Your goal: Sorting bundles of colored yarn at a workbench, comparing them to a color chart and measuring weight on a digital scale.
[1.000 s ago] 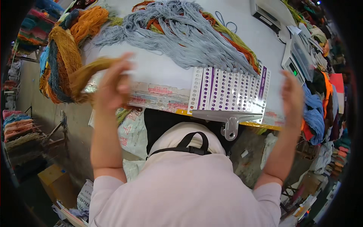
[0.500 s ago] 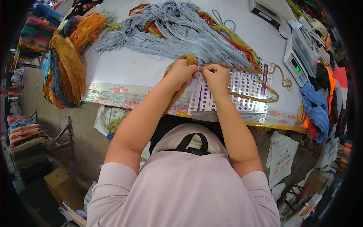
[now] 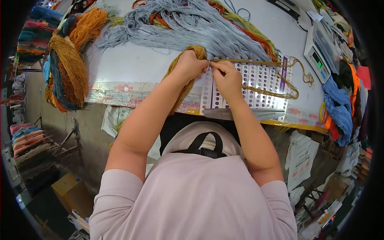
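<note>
A thick mustard-brown skein of thread [image 3: 197,51] hangs over the table's near edge, and my left hand [image 3: 190,66] is closed round it. Close beside it, my right hand [image 3: 227,79] pinches mustard thread with thumb and forefinger. The fingertips of both hands nearly meet at the top of the leftmost white card strip with punched holes [image 3: 206,92]. From there a mustard strand [image 3: 256,62] runs right across several such strips, loops round and comes back under my right hand. The exact thread ends between my fingers are hidden.
A large grey-blue thread bundle [image 3: 172,34] with orange and olive skeins lies beyond my hands. Orange, brown and dark blue skeins [image 3: 68,60] hang off the left table edge. A digital scale [image 3: 318,60] and a blue cloth-like bundle [image 3: 336,106] sit at right.
Both hands stay close together at the card's top edge; my right fingertips have shifted slightly toward the left hand. The whole view has moved a little.
</note>
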### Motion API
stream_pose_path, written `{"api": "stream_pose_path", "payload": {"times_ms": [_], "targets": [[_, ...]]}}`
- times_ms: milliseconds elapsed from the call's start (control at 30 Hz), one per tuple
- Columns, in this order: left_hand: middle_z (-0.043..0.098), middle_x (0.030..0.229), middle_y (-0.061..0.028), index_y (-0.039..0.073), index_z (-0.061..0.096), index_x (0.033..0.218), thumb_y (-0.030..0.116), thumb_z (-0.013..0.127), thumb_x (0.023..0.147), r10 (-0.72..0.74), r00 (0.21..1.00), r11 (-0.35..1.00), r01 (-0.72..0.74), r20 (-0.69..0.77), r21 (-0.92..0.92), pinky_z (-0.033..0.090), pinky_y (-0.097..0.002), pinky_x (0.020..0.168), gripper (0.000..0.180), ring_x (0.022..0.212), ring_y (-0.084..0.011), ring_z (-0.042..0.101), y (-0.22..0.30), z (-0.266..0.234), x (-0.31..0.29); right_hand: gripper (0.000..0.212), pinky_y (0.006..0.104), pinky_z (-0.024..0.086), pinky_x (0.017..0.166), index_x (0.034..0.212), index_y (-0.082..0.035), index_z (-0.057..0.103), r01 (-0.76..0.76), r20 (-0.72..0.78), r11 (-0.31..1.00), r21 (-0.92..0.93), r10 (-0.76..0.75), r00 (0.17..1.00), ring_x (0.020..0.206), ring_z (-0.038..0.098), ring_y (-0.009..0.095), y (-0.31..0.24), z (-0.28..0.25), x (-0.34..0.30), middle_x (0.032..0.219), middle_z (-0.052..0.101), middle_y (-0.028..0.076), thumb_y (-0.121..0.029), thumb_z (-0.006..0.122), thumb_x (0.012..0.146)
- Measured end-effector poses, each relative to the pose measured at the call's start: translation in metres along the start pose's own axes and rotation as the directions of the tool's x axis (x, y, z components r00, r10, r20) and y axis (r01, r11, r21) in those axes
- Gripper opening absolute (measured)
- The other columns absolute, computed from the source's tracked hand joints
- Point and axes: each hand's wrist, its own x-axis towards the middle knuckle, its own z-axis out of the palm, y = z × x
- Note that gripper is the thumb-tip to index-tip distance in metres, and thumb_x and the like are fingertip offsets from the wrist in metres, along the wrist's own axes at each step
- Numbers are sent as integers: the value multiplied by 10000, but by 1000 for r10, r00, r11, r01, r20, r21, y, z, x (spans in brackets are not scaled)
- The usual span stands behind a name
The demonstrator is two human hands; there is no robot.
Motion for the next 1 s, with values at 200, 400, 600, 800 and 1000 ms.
{"api": "stream_pose_path", "payload": {"times_ms": [200, 400, 600, 800, 1000], "targets": [[621, 649, -119, -5, 619, 692, 254, 594, 770, 256, 806, 955, -126, -533, 268, 469, -318, 548, 272, 605, -169, 605, -39, -61, 14, 299, 325, 489, 695, 1045, -32, 625, -61, 42, 960, -273, 75, 996, 758, 618, 245, -7, -9, 5, 928, 590, 100, -134, 671, 768], [598, 772, -103, 34, 534, 896, 175, 492, 893, 49, 982, 458, -186, -184, -869, 504, -348, 733, 147, 784, -240, 616, -22, -79, -25, 159, 406, 474, 713, 886, -47, 670, 87, 163, 827, -555, 6, 987, 824, 583, 301, -18, -19, 9, 881, 581, 79, -153, 681, 769], [603, 1158, -194, 26, 524, 1060, 63, 564, 840, 331, 938, 521, -90, 104, -849, 544, -318, 670, 227, 742, -214, 661, -8, -44, -29, 77, 402, 431, 759, 826, -28, 612, 365, 132, 855, -367, -341, 931, 854, 531, 309, -6, -27, 20, 848, 582, 89, -77, 644, 776], [669, 766, -133, -42, 589, 832, 32, 554, 816, 275, 932, 956, -239, 236, -170, 503, -298, 547, 83, 581, -184, 620, -12, 7, -7, 130, 402, 427, 779, 939, -22, 571, 350, 191, 905, -241, -310, 931, 873, 534, 325, -9, -26, 23, 890, 586, 122, -61, 589, 817], [566, 640, -13, 54, 589, 814, 170, 623, 852, 304, 932, 927, -337, -197, -164, 437, -278, 526, 127, 586, -119, 547, -24, -43, -15, 242, 412, 424, 832, 1034, -31, 540, 325, 159, 883, -340, -286, 945, 954, 526, 332, -3, -17, 10, 965, 564, 121, -112, 594, 813]]}}
